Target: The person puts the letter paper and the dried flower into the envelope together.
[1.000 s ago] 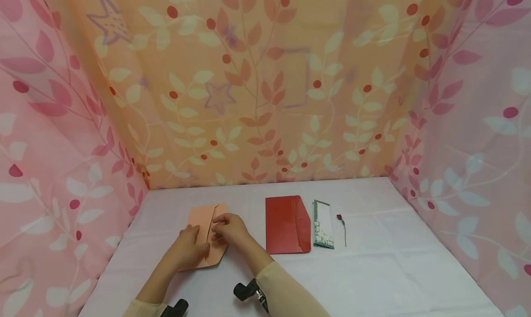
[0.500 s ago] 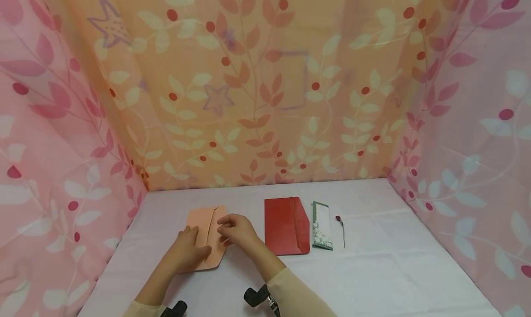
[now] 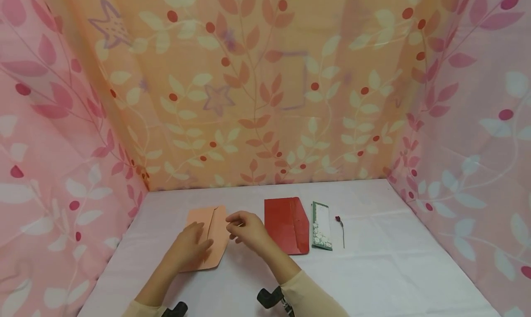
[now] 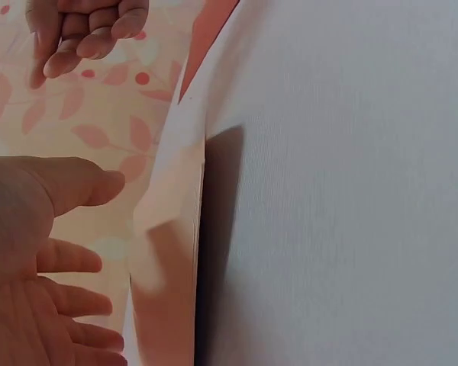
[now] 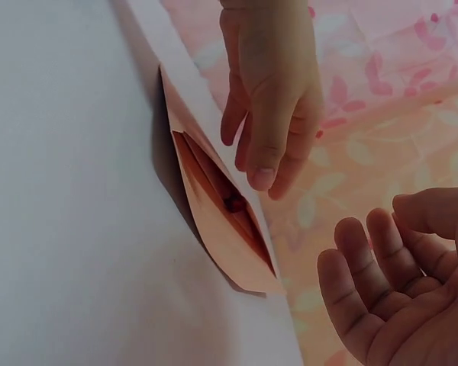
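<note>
A peach envelope (image 3: 216,249) lies at the left of the table. Just over it hovers my left hand (image 3: 187,245), fingers relaxed and holding nothing; in the left wrist view they stand clear of the paper. Off the envelope's right edge, my right hand (image 3: 250,231) is in the air with loosely bent fingers and nothing in them. The right wrist view looks into the gaping envelope slit, where a small dark red thing (image 5: 233,203), perhaps a flower head, shows. Whatever else is inside stays hidden.
Right of my hands lies a red envelope (image 3: 282,227). Beside it are a white card (image 3: 322,227) with a green floral border and a thin-stemmed dried red rose (image 3: 340,227). Patterned curtains (image 3: 265,100) enclose the white-covered table (image 3: 398,261) at the back and sides.
My right hand has come away from the peach envelope's flap and moved right. My left hand has lifted slightly off the paper. The envelope has stayed in place.
</note>
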`<state>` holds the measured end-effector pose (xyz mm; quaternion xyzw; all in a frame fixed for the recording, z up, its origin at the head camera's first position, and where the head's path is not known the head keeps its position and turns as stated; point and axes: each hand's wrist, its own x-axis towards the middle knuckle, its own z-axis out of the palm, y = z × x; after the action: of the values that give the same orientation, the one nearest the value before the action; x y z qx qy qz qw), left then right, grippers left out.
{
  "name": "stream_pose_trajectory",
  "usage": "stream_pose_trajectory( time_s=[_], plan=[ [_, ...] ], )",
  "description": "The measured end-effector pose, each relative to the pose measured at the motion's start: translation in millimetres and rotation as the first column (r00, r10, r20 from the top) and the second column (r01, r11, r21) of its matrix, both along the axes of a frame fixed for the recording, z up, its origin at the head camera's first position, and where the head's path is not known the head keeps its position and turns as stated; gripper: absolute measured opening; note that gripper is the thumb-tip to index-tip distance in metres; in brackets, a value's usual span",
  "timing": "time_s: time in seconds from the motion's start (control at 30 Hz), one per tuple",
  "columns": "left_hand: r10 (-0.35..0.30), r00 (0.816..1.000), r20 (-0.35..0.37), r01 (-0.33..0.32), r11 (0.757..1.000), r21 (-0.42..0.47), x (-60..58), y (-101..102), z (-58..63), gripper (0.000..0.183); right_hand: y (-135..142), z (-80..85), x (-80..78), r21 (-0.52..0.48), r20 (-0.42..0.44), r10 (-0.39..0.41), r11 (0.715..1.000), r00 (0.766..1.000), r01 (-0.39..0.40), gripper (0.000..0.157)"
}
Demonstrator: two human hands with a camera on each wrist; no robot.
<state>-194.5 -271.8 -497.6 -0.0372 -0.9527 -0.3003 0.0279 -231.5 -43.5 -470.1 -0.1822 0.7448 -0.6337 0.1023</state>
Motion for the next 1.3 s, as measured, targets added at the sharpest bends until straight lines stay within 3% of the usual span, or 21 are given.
stream_pose_trajectory(
  time_s=[0.23, 0.6, 0.87, 1.3],
  plan=[
    [-0.073, 0.993, -0.096, 0.076, 0.997, 0.027, -3.5, 20, 10.5, 0.063, 19, 8.0, 4.1, 0.028, -0.051, -0.020, 0.999, 0.999, 0.021, 0.017],
    [-0.133, 0.989, -0.062, 0.136, 0.989, 0.052, -2.0, 62, 28.9, 0.064, 53, 24.1, 13.3, 0.069, -0.130, -0.050, 0.996, 0.990, 0.059, 0.015],
    [-0.136, 0.989, -0.050, 0.139, 0.988, 0.061, -0.9, 90, 36.7, 0.063, 81, 23.2, 16.2, 0.136, -0.192, -0.084, 0.984, 0.978, 0.112, 0.016],
    [-0.243, 0.968, -0.054, 0.241, 0.970, -0.039, -8.6, 131, 43.2, 0.064, 125, 17.5, 16.1, 0.248, -0.286, -0.153, 0.942, 0.946, 0.227, 0.017]
  ],
)
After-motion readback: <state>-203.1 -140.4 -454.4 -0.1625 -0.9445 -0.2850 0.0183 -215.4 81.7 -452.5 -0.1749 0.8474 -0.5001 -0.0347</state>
